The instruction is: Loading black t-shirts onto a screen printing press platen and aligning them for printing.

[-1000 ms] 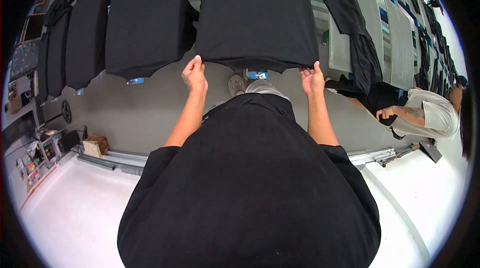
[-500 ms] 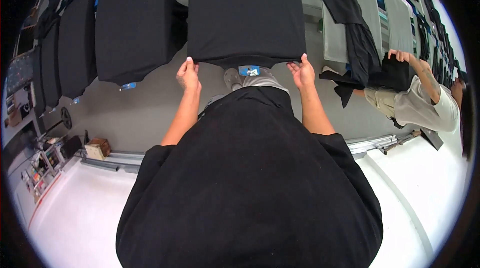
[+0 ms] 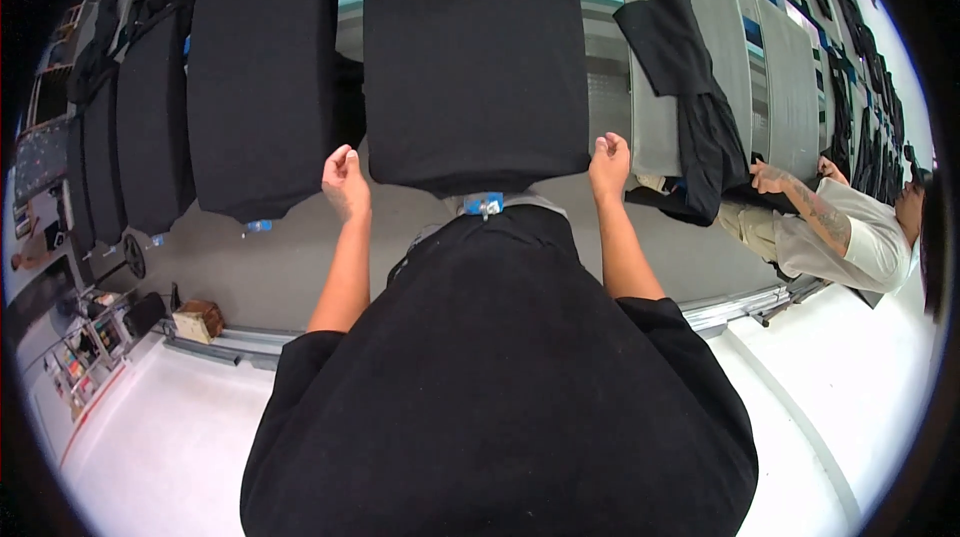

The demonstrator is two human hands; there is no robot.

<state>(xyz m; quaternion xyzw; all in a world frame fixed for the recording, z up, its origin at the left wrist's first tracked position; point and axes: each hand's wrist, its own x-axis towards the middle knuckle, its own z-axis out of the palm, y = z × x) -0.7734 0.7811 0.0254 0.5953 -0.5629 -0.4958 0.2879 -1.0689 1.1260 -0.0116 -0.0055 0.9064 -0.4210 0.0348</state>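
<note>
Seen from above, a person in a black shirt stands at a line of flat upright boards, each dressed in a black garment. Both bare forearms reach forward from the lower edge. The left hand [image 3: 346, 180] hovers at the lower left corner of the nearest black garment [image 3: 475, 87], its fingers loosely curled and half closed; it looks to be just beside the cloth, gripping nothing. The right hand [image 3: 608, 165] sits at the lower right corner, fingers bent inward and close to the hem, though whether they pinch the fabric cannot be told. The garment is stretched flat over the board directly ahead, its hem hanging just above a small blue clip [image 3: 485, 204]. With neither hand clearly gripping, the hem might sag or sit crooked, and an uneven tug from one side could wrinkle it. Farther left, more covered boards [image 3: 262, 77] recede; farther right, another person [image 3: 850, 232] handles a loose dark garment [image 3: 695, 117].
</note>
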